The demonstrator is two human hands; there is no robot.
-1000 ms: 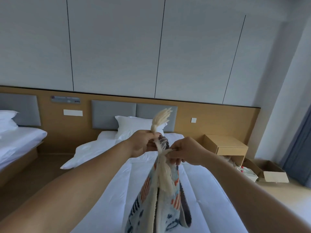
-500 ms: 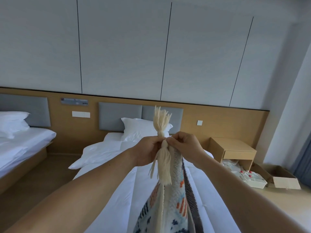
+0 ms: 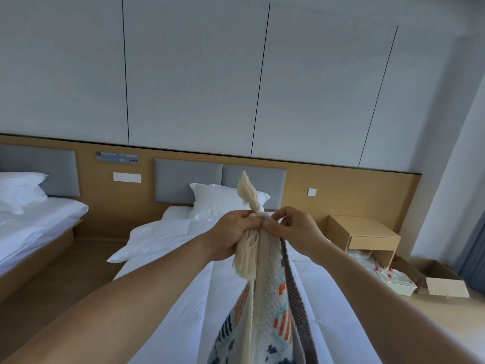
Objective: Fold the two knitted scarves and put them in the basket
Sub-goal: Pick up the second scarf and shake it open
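Observation:
A cream knitted scarf (image 3: 270,292) with orange, light blue and dark blue patterns and a grey edge hangs down in front of me over the bed. Its cream tassels show at the top: one tuft (image 3: 248,193) sticks up above my hands, another droops below my left hand. My left hand (image 3: 231,233) grips the scarf's top end with curled fingers. My right hand (image 3: 294,228) pinches the same end from the right, touching the left hand. Both arms are stretched out at chest height. No basket and no second scarf are in view.
A white-sheeted bed (image 3: 168,261) with a pillow (image 3: 217,200) lies straight ahead below the scarf. A second bed (image 3: 31,222) stands at the left. A wooden nightstand (image 3: 364,235), a white plastic box (image 3: 393,279) and a cardboard box (image 3: 441,279) sit at the right.
Both hands came together at the scarf's top end and rose slightly. The lower tassel now droops under my left hand. The view shifted a little, so the room appears moved rightward.

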